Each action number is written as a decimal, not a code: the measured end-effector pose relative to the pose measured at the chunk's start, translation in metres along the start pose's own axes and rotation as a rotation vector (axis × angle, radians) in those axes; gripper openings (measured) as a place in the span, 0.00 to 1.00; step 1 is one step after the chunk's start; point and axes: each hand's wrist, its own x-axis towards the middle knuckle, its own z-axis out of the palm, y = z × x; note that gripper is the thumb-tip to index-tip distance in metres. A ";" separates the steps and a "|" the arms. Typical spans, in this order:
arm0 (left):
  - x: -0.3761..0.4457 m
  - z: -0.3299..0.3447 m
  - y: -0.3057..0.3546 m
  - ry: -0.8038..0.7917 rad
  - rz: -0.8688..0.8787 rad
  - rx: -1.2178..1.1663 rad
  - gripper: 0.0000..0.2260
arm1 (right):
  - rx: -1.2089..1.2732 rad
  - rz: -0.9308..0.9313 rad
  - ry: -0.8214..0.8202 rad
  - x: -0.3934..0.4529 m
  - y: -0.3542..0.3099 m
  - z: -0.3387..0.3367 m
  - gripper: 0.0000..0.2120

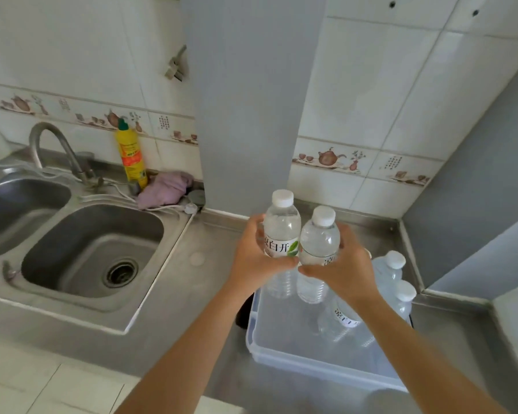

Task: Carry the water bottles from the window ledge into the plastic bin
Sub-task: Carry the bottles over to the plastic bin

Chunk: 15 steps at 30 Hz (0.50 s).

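My left hand (253,255) grips a clear water bottle (281,231) with a white cap and a white label. Beside it, touching, is a second water bottle (319,243), held upright by my right hand (346,271). Both bottles hang over the far left end of the clear plastic bin (284,351) on the steel counter. Inside the bin stand two more bottles (392,271) at the far right, and a third bottle (341,319) is partly hidden under my right forearm. The window ledge is not in view.
A double steel sink (93,252) with a curved tap (54,147) fills the left. A yellow detergent bottle (131,155) and a purple cloth (165,189) sit behind it. A grey column (245,115) rises behind the bin. Tiled walls close the corner.
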 end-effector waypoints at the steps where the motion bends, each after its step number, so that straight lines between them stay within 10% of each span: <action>1: 0.008 0.003 -0.005 -0.012 -0.020 -0.009 0.37 | -0.058 0.008 0.013 0.007 0.005 0.003 0.44; 15: 0.034 0.022 -0.052 -0.060 0.046 0.447 0.31 | -0.507 0.091 -0.109 0.037 0.021 0.016 0.28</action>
